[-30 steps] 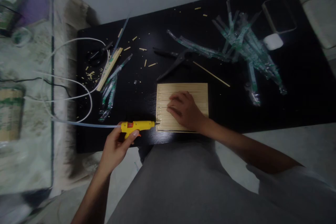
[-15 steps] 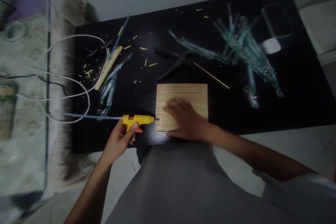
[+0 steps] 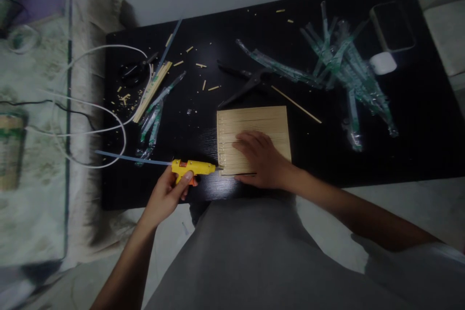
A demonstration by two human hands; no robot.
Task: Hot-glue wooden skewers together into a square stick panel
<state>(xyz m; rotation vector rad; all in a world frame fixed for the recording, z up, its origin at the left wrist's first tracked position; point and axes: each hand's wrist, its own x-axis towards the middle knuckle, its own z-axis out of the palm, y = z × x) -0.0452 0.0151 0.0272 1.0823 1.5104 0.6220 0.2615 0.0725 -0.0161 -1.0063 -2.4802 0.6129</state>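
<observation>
Left hand [image 3: 168, 195] gripping glue gun [image 3: 196, 168], lower centre-left | right hand [image 3: 262, 161] spread on stick panel [image 3: 254, 121], centre | best keep nozzle [image 3: 219, 168] steady

Plain grey garment [image 3: 232, 261], loose grey right sleeve [image 3: 403, 269], bare slim forearms [image 3: 345, 208]

Left hand [image 3: 167, 197]: curled in a grip, thumb [image 3: 187, 178] forward.
Right hand [image 3: 267, 162]: palm down, fingers [image 3: 250, 142] spread.
Forearms [image 3: 343, 207]: angled in from both sides.
</observation>
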